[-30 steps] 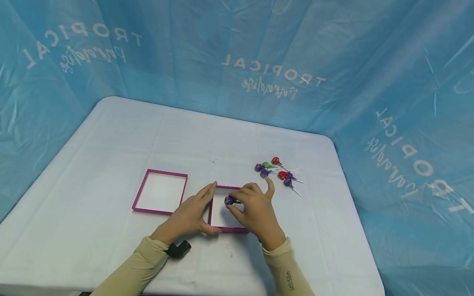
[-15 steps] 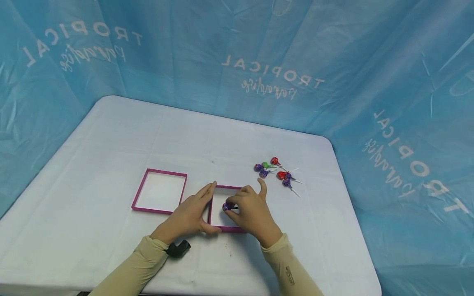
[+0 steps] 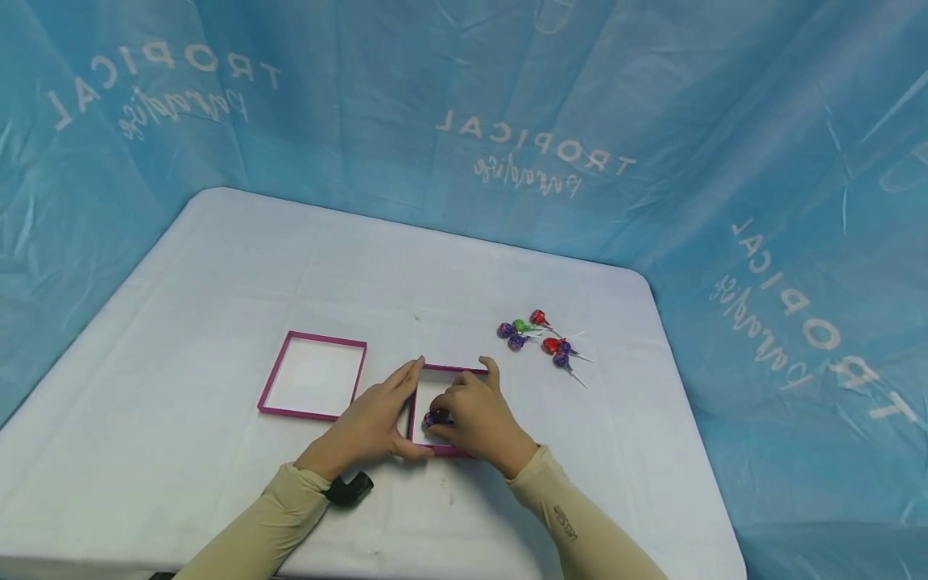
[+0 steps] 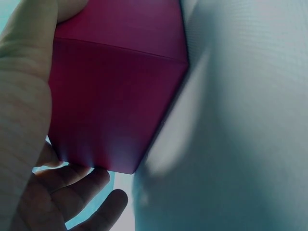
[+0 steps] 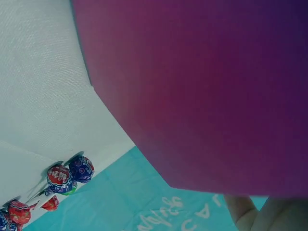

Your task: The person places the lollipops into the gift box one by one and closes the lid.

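My left hand point(image 3: 366, 423) holds a shallow magenta-edged box point(image 3: 445, 452) by its left side, fingertips at the far corner and thumb at the near one. The left wrist view shows thumb and fingers spanning the magenta box wall point(image 4: 115, 101). Inside that box, a purple-wrapped lollipop point(image 3: 431, 420) is pinched between the thumb and fingers of my right hand point(image 3: 480, 416), low over the white bottom near the left wall. Its stick is hidden by the hand. In the right wrist view, the box wall point(image 5: 192, 110) covers most of the right hand's fingers point(image 5: 243, 214).
A second magenta-edged square tray point(image 3: 312, 416) lies to the left. Several lollipops point(image 3: 551, 345) in red, purple and green wrappers lie loose at the right, sticks pointing right. A black object point(image 3: 350, 490) is at the left wrist. Blue curtains point(image 3: 406, 145) surround the white-covered table point(image 3: 406, 266).
My right hand has moved left and nearer to me with the lollipop, from the middle of the box toward its near left corner. The left hand and box have stayed put.
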Action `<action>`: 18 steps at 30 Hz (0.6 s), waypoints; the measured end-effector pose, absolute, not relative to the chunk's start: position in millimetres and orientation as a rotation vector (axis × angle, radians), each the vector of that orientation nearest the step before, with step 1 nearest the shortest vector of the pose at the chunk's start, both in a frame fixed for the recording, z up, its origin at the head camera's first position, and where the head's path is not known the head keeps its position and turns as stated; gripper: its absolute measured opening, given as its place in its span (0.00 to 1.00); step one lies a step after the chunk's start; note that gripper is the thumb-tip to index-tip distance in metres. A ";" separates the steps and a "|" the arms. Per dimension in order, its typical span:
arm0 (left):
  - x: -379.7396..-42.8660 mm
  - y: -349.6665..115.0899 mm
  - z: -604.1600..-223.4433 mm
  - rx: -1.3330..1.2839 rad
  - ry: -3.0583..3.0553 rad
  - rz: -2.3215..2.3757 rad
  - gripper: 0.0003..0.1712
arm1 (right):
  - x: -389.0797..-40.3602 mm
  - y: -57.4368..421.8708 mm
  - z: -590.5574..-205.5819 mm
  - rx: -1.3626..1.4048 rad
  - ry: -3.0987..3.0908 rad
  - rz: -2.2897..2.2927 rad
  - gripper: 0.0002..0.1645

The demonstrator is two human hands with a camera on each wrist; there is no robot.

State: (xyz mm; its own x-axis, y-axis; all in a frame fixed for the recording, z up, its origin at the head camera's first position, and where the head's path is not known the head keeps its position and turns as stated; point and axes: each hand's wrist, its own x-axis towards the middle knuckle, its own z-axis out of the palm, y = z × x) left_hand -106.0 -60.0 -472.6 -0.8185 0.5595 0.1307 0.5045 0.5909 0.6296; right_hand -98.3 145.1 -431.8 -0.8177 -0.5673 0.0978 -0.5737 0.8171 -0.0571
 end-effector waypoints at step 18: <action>-106.2 -60.3 -472.8 0.913 2.721 1.035 0.77 | -103.9 143.1 -437.7 0.947 -2.947 0.154 0.17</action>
